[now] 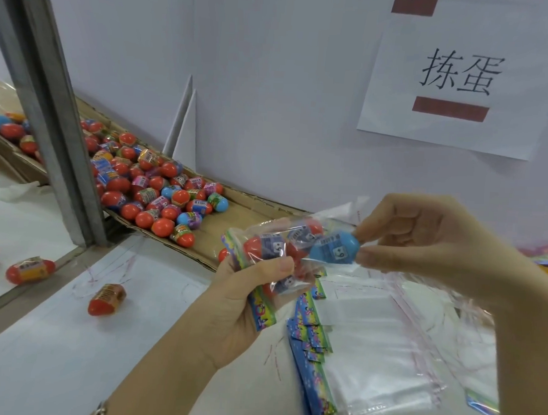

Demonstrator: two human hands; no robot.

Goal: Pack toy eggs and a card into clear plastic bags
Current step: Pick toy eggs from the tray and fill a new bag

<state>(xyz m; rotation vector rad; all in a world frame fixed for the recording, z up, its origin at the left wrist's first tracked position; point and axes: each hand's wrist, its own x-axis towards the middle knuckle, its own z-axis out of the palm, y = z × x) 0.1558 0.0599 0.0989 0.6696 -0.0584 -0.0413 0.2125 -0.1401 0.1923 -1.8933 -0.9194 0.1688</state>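
Fingers of the left hand (245,304) curl round a clear plastic bag (277,236). The thumb presses flat across the bag's front, the forearm rises from six o'clock, and the palm faces the camera. Inside the bag lie red toy eggs with purple printed wrappers (258,247). A long colourful printed card (262,308) runs along the bag's left edge and down past the palm.

The right hand (423,243) comes in from three o'clock with the wrist bent. Its thumb and forefinger pinch the end of a blue toy egg (335,248) at the bag's mouth, and the other fingers are folded loosely. Whether the film already covers that egg I cannot tell.

At ten o'clock from the hands, a flat cardboard tray (244,212) holds a heap of red and blue toy eggs (147,181) against the white wall. A loose red egg with an orange wrapper (106,299) lies on the white table (51,370) at eight o'clock. At five o'clock, a fanned stack of printed cards (308,367) lies just beside a pile of empty clear bags (382,355). A paper sign with black characters (457,77) hangs at one o'clock.
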